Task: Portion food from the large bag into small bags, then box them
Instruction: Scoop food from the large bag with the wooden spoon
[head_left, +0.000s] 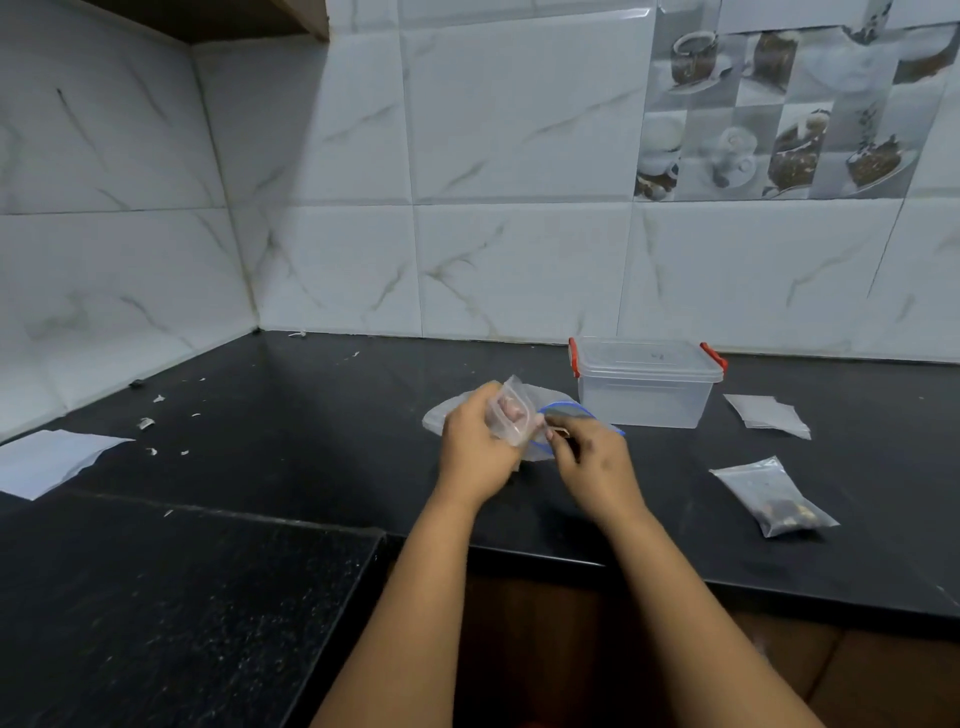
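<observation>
My left hand (475, 447) grips a small clear bag (511, 413) and holds it upright above the black counter. My right hand (592, 462) is just right of it, fingers curled and pinching at the small bag's open mouth; whether it holds a bit of food I cannot tell. Under and behind both hands lies the large clear bag (558, 415) with a blue zip edge. A clear plastic box (647, 382) with red clips and its lid on stands behind the hands to the right. A filled small bag (774, 496) lies on the counter at the right.
A stack of flat small bags (769, 413) lies right of the box. A white sheet (47, 460) lies at the far left, with paper scraps (148, 423) near it. The tiled wall runs behind; the counter's front edge (675, 574) is close to my forearms.
</observation>
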